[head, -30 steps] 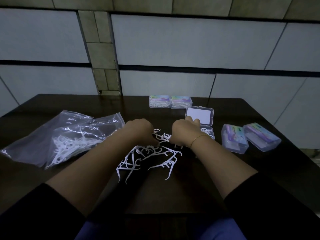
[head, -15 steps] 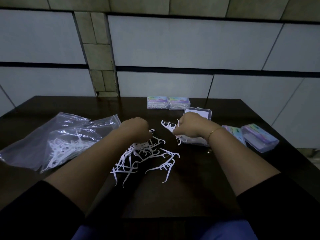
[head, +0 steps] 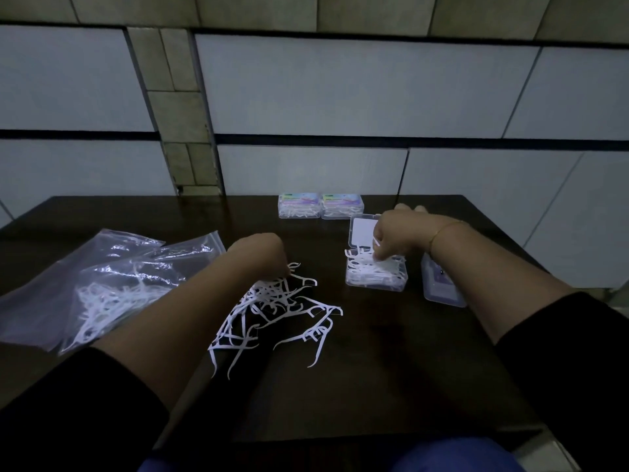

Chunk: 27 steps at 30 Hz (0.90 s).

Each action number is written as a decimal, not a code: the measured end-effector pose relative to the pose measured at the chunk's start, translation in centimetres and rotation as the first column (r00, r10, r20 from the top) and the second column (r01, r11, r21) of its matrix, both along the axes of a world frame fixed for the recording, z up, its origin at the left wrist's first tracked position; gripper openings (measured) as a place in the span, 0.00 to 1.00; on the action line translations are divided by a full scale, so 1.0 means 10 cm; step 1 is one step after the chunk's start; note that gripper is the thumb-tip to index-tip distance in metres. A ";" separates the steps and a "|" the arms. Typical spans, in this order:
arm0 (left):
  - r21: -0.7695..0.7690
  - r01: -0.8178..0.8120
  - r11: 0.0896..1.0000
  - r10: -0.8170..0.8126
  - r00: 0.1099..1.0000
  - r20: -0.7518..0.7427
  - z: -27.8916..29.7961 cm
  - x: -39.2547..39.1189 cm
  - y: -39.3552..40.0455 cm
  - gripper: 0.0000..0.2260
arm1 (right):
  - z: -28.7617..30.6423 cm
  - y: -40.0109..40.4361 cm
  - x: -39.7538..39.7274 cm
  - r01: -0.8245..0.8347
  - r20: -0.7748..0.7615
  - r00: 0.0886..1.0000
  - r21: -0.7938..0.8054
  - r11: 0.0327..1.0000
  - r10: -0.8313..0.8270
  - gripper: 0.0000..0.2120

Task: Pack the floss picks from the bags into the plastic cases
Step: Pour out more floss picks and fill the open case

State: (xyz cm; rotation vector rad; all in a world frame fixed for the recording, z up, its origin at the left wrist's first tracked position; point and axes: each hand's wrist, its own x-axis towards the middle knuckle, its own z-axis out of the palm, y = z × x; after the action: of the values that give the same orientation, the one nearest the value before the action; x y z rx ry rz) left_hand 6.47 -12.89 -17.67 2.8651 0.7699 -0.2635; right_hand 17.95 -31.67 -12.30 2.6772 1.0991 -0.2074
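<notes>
Right hand (head: 396, 235) has moved from the loose floss picks (head: 272, 311) at frame centre to the open case (head: 376, 272) centre-right, fingers pinching picks down into it, so another batch is nearly packed, while left hand (head: 262, 255) curls into the pile, grip unclear.

On the table (head: 374, 386), the loose picks (head: 272, 311) lie at my 12, bags (head: 112, 277) at 10, open case (head: 376, 274) at 1, two closed cases (head: 320, 206) behind it, another case (head: 440, 287) at 2.
</notes>
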 end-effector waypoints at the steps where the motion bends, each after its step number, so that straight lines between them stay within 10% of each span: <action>1: -0.028 -0.003 1.000 0.003 1.000 -0.002 0.00 0.01 0.00 0.12 | -0.02 0.01 0.01 0.006 0.001 1.000 -0.012 1.000 -0.006 0.14; 5: -0.123 0.005 0.992 -0.004 1.000 0.001 0.02 0.03 0.00 0.11 | -0.07 0.04 0.02 0.071 -0.015 0.997 -0.031 0.997 -0.071 0.26; 20: -0.304 0.088 0.948 -0.030 0.981 0.191 0.16 -0.04 -0.12 0.10 | -0.05 -0.24 -0.10 0.076 0.030 0.996 0.279 0.957 -0.087 0.23; 27: -0.317 0.119 0.941 -0.013 0.948 0.317 0.27 -0.06 -0.14 0.01 | -0.21 -0.42 -0.21 0.146 -0.083 0.989 0.622 0.769 -0.120 0.16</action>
State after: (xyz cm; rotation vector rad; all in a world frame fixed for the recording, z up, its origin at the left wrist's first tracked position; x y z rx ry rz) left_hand 5.91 -14.34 -15.01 2.5258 0.5108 0.0496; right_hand 15.81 -35.89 -14.40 3.3614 1.1424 0.1167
